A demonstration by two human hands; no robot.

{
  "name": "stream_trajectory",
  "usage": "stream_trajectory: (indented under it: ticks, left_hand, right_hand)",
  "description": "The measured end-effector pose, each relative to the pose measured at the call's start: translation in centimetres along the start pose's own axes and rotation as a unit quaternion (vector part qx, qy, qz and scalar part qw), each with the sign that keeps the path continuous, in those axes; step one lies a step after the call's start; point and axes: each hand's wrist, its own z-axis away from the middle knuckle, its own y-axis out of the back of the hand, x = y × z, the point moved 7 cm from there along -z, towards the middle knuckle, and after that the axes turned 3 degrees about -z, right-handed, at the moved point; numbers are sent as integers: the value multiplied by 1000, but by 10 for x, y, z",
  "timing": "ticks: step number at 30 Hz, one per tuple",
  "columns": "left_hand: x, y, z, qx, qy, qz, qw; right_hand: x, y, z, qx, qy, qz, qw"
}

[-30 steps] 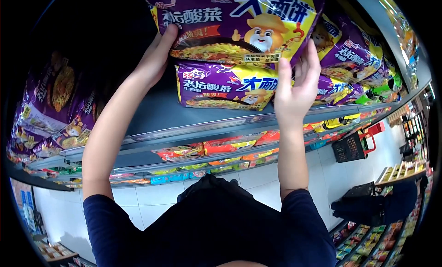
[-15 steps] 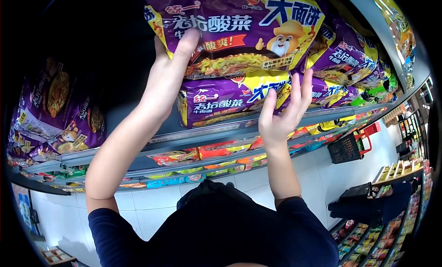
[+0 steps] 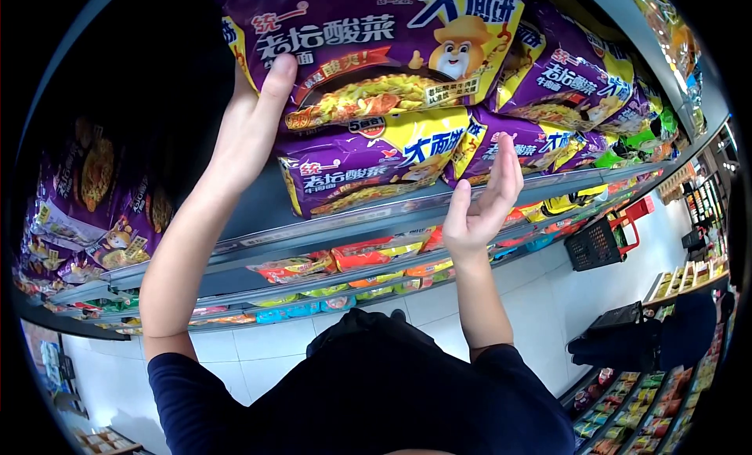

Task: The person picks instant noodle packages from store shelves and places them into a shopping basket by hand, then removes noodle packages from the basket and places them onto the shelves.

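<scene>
My left hand [image 3: 249, 122] grips the left edge of a large purple instant noodle pack [image 3: 368, 55], thumb across its front and the other fingers out of sight behind it. That pack sits on top of another purple noodle pack [image 3: 368, 169] on the shelf. My right hand [image 3: 487, 208] is open, its fingers raised and holding nothing, in front of a lower noodle pack [image 3: 501, 153]. Whether its fingertips touch that pack I cannot tell. To the right, one more purple noodle pack [image 3: 568, 83] lies tilted on the pile.
More purple packs [image 3: 86, 196] stand at the left of the shelf [image 3: 258, 235]. Red and yellow packs [image 3: 376, 251] fill the lower tier. A black shopping basket [image 3: 591, 247] with a red handle is on the floor at right, and a person in dark clothes [image 3: 666, 333] is beyond it.
The view has shifted, so packs and shelf appear further left. My left hand still holds the top pack. My right hand has drawn its fingers closer together and sits further right along the packs.
</scene>
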Motion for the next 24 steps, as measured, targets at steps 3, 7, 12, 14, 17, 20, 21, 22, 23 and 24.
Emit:
stream_trajectory:
  ticks: [3, 7, 12, 14, 17, 20, 21, 22, 23, 24]
  left_hand:
    - [-14, 2, 0, -10, 2, -20, 1000]
    - [-20, 0, 7, -42, -18, -1, 999]
    - [-28, -3, 4, -95, -50, 24, 994]
    - [-28, -12, 6, -159, -64, 36, 985]
    - [-28, -11, 6, -163, -30, 36, 985]
    - [-21, -3, 7, -118, -70, 43, 990]
    - [-20, 4, 9, -91, -74, 22, 993]
    - [-18, 11, 13, -66, -78, 1, 995]
    - [-18, 20, 20, -34, -73, 31, 996]
    - [-18, 28, 31, -5, -69, 60, 996]
  right_hand:
    - [7, 13, 5, 16, 0, 0, 1000]
    - [14, 29, 12, 20, -14, 9, 1000]
    - [14, 30, 13, 3, -20, 21, 1000]
    - [4, 25, 2, -10, -13, 32, 999]
    - [-2, 16, -12, -18, 14, 27, 999]
    - [-9, 15, -19, -17, 17, 30, 999]
    - [-8, 15, -16, -16, 8, 22, 1000]
    - [-7, 16, -9, -18, 0, 16, 1000]
    - [-6, 17, 2, -20, -10, 10, 1000]
    - [-5, 20, 16, -18, -21, 7, 1000]
